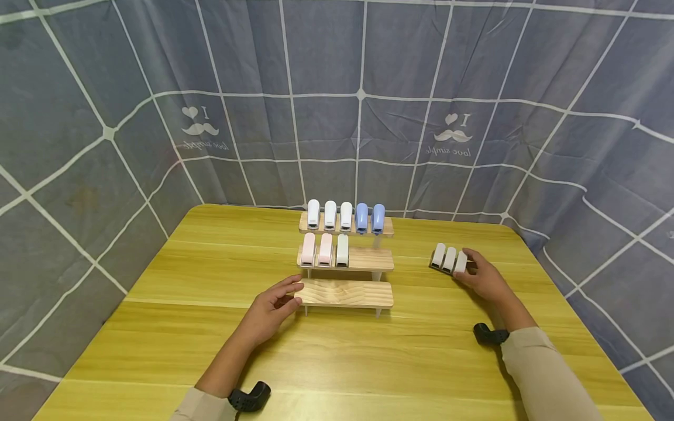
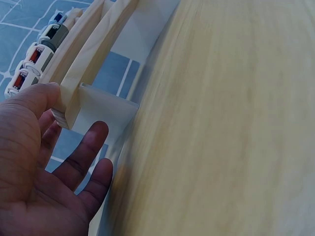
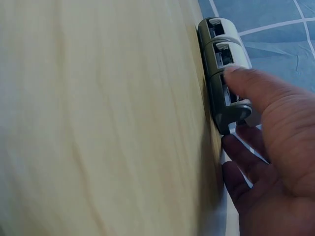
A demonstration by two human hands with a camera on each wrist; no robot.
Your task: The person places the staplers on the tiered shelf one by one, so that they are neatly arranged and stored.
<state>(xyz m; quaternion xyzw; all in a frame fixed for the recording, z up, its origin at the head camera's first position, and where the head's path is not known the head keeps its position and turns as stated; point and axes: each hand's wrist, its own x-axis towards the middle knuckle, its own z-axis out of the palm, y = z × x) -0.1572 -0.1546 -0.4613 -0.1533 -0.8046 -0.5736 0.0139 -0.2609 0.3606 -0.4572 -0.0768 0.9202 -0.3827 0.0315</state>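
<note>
My right hand (image 1: 484, 280) is at three white-and-grey mini staplers (image 1: 449, 259) that stand side by side on the table at the right. It pinches the nearest stapler (image 3: 222, 101), thumb on its front and the other fingers behind it. At the left end of the lowest wooden shelf (image 1: 344, 292), my left hand (image 1: 271, 310) holds the board's corner between thumb and forefinger. In the left wrist view, its other fingers spread beside the clear leg (image 2: 106, 108). The lowest shelf bears no staplers.
Two pink staplers (image 1: 317, 249) and a pale green one (image 1: 342, 250) stand on the middle shelf (image 1: 371, 259). Three white (image 1: 330, 215) and two blue staplers (image 1: 370, 218) line the rear shelf (image 1: 389, 227). A grey checked curtain (image 1: 326, 128) hangs around the wooden table (image 1: 210, 257).
</note>
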